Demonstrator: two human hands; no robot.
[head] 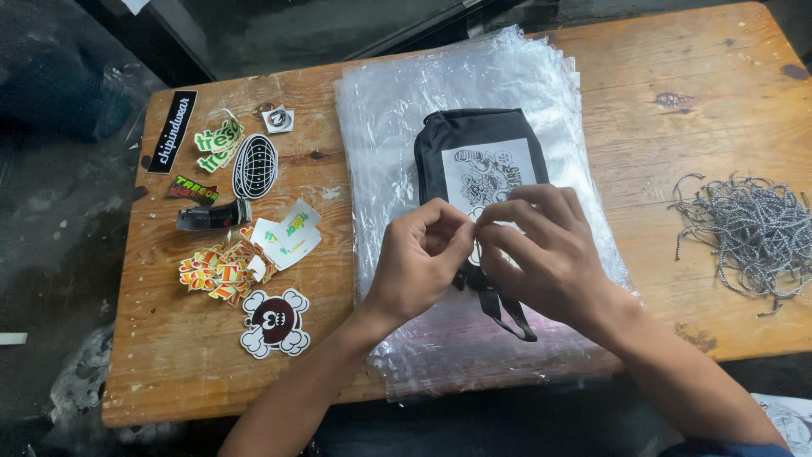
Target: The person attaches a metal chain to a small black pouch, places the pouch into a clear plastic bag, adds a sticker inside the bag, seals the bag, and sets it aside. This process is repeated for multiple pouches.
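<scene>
Black pouch (474, 140), white printed panel, strap dangling.

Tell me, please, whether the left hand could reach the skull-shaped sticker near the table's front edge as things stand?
Probably yes: the skull sticker lies flat and uncovered just left of the left hand, nothing between them, though its fingertips now pinch something small together with the right hand.
</scene>
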